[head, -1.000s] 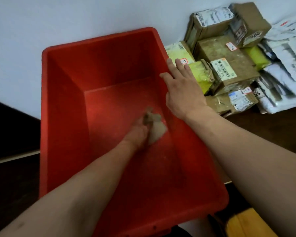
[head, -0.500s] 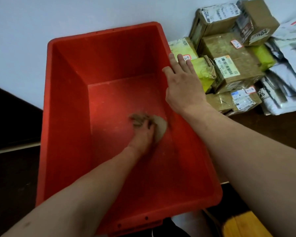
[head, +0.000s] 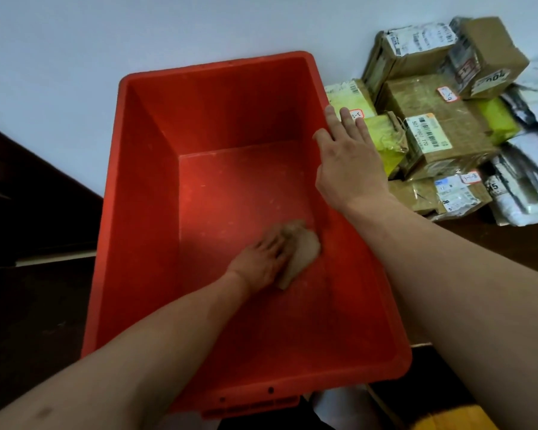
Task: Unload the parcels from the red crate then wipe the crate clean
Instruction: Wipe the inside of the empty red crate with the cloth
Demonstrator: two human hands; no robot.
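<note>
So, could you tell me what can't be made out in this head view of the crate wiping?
- Crate floor under the left hand and cloth: covered, so its cleanliness is unknown.
- Red crate rim beneath the right hand: hidden by the palm.
- Parcels: label text too small and blurred; rightmost ones cut off by the frame edge.

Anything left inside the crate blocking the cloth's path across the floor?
Nothing visible. The red crate holds only the left hand pressing the cloth; parcels sit outside, right hand on the rim.
</note>
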